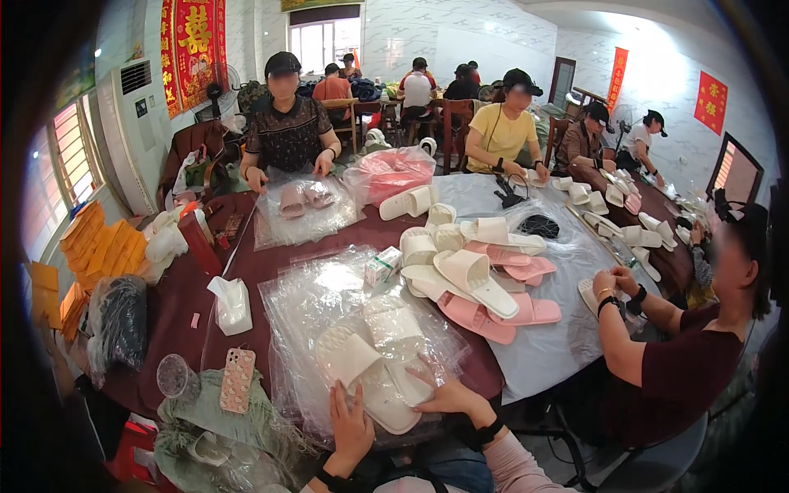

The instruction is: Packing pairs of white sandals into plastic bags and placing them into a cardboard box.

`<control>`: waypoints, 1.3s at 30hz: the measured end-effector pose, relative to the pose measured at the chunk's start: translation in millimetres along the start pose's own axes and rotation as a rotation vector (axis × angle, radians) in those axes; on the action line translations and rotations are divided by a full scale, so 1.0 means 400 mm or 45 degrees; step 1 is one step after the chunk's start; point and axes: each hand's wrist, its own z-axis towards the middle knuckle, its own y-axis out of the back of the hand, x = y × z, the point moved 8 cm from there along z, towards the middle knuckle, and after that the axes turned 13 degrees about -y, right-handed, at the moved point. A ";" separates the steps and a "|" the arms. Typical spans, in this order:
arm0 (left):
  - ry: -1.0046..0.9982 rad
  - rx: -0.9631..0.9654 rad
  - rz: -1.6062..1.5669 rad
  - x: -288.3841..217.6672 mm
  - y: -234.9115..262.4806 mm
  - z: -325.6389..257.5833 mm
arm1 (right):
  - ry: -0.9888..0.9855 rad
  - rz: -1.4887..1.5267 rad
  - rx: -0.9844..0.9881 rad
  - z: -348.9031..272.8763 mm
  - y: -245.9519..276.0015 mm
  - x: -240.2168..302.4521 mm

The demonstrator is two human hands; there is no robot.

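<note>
Maroon covers the tabletop [173, 329], part of which lies beneath a pale plastic sheet [534, 361]. Around it, the room has marbled walls [485, 33] and a red hanging [196, 49], with several people seated or standing at work.

At the near edge, a pair of white slippers [394, 403] with broad, quilted-looking straps lies on crinkled, glossy clear bags [288, 308]. The right hand [444, 396] grasps the edge of the nearer sole; the left hand [352, 421] touches the same pair with outstretched fingertips, and whether it is closed on it I cannot tell.

Just beyond, a heap of slippers [472, 275], smooth white and pink, crowds the space, next to a small carton [382, 267]. To the left stand a white tissue pack [232, 308] and a clear round tub [177, 378], near a phone in a patterned pink case [237, 380] on greenish sacking [193, 415]. Orange packets [103, 246] pile up farther left.
</note>
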 end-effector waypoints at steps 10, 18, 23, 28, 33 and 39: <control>0.011 0.004 0.029 0.001 -0.004 -0.003 | -0.116 0.204 -0.133 0.006 0.005 -0.023; 0.010 0.000 0.036 0.001 -0.004 -0.003 | -0.106 0.141 -0.198 0.006 0.013 -0.012; -0.003 0.009 0.056 -0.001 -0.007 -0.006 | -0.106 0.138 -0.180 0.012 0.000 -0.010; -0.012 0.017 0.048 -0.006 -0.003 -0.007 | -0.124 0.107 -0.280 0.011 -0.013 -0.020; -0.006 0.003 0.045 0.001 -0.005 -0.014 | -0.163 0.099 -0.353 0.015 -0.012 -0.019; 0.001 0.003 0.044 0.001 -0.005 0.001 | -0.174 -0.006 -0.461 0.014 0.002 0.008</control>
